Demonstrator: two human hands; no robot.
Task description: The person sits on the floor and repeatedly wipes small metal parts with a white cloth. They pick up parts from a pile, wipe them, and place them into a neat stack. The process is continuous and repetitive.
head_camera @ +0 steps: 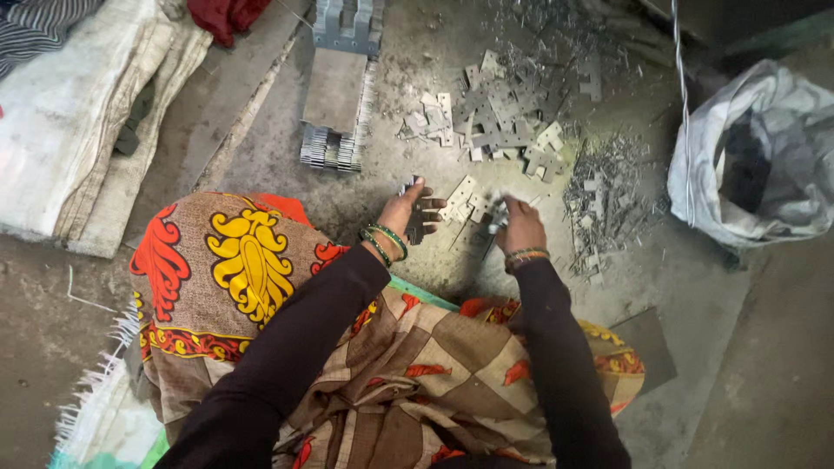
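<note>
She sits on the floor (287,165), left hand (407,211) gripping a dark metal piece (415,221), right hand (519,227) closed on a small blurred part. One neat stack (330,149) is done; the loose pile (508,117) remains.

Brown checked cloth (417,365) with red and yellow floral motifs, black sleeves (556,365), green bangles (387,239), grey metal pieces (504,113), white sack (764,148)

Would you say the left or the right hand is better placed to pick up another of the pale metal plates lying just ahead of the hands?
Probably the right hand. It hovers right beside the pale metal plates, though it seems to pinch something small. The left hand already holds a dark metal piece, so it looks occupied.
</note>
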